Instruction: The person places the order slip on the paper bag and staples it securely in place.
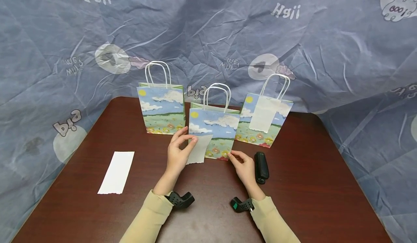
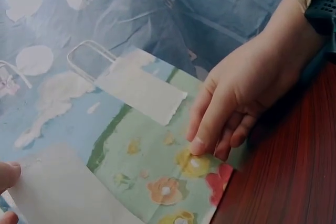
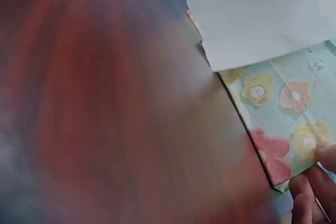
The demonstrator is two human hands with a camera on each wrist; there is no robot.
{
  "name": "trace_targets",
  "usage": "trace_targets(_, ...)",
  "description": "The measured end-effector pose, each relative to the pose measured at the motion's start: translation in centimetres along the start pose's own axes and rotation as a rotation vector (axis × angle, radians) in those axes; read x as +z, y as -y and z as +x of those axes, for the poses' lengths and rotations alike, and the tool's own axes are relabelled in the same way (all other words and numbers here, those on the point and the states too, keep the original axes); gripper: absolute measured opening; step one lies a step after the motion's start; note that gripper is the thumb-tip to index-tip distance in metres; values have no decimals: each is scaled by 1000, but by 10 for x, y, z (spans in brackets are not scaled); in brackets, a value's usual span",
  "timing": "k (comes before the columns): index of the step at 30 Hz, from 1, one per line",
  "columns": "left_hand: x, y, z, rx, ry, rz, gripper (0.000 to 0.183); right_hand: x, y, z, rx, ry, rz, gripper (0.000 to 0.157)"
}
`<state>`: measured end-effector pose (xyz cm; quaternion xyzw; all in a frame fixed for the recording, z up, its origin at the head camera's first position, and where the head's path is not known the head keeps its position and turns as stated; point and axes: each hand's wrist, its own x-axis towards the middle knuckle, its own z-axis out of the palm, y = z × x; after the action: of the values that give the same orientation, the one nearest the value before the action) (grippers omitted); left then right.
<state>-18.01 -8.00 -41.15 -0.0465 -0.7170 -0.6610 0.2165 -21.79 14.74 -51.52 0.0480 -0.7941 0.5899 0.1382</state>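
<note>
A paper gift bag (image 1: pixel 224 129) printed with sky, meadow and flowers stands in the middle, its white handles upright. My left hand (image 1: pixel 176 156) pinches a white paper slip (image 1: pixel 199 149) by its upper left edge and holds it over the bag's lower left front. The slip's lower end (image 3: pixel 252 35) hangs past the bag's bottom edge. With thumb and fingers, my right hand (image 1: pixel 244 167) grips the lower right corner of the same bag, thumb on the printed front (image 3: pixel 310 135). Only the left fingertips (image 2: pixel 8 176) show in the left wrist view.
Two matching bags stand behind, one at left (image 1: pixel 163 109) and one at right (image 1: pixel 241 127); a white slip (image 1: pixel 262 114) hangs down the right one's front. A black stapler (image 1: pixel 261 167) lies beside my right hand. Another white slip (image 1: pixel 116 172) lies on the table's left.
</note>
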Motion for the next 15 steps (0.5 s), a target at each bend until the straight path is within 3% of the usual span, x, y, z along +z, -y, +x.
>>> trace_targets(5,6,-5,0,3,-10,-11,13,-4,6,-6,32,7,0,18)
trace_targets(12,16,-11,3,-23,-33,-78,16,-8,42,-20,22,38,-21,18)
trace_targets(15,20,-11,3,-19,-36,-85,16,-7,45,-22,10,49,-22,18)
